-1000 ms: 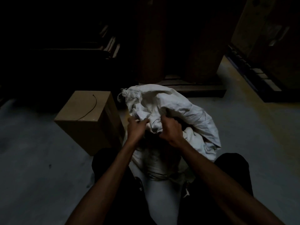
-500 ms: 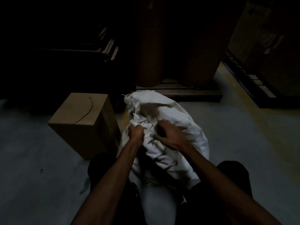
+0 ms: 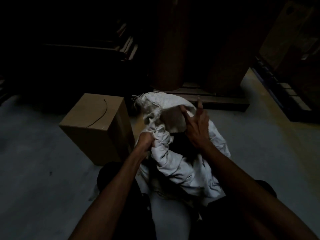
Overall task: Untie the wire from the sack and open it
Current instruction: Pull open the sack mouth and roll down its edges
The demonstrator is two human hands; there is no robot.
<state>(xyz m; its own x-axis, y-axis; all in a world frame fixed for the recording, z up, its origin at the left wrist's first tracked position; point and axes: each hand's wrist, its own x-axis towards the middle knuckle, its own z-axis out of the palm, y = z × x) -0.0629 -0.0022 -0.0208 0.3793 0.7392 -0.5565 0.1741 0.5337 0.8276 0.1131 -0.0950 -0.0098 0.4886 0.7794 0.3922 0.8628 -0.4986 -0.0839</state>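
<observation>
The left hand (image 3: 146, 141) clenches a bunched fold of the white sack (image 3: 181, 168) at its near rim, while the right hand (image 3: 197, 129) is released, fingers spread, pressing against the far side of the mouth. The sack stands on the floor (image 3: 34, 170) between the person's knees, its mouth already gaping dark. A wire (image 3: 101, 115) lies on the cardboard box (image 3: 97, 132) just beside it, so untying looks done; next, the rim wants pulling wider apart.

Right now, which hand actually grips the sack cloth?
The left hand, fisted on bunched cloth of the sack. The right hand has its fingers spread at the opened mouth.
</observation>
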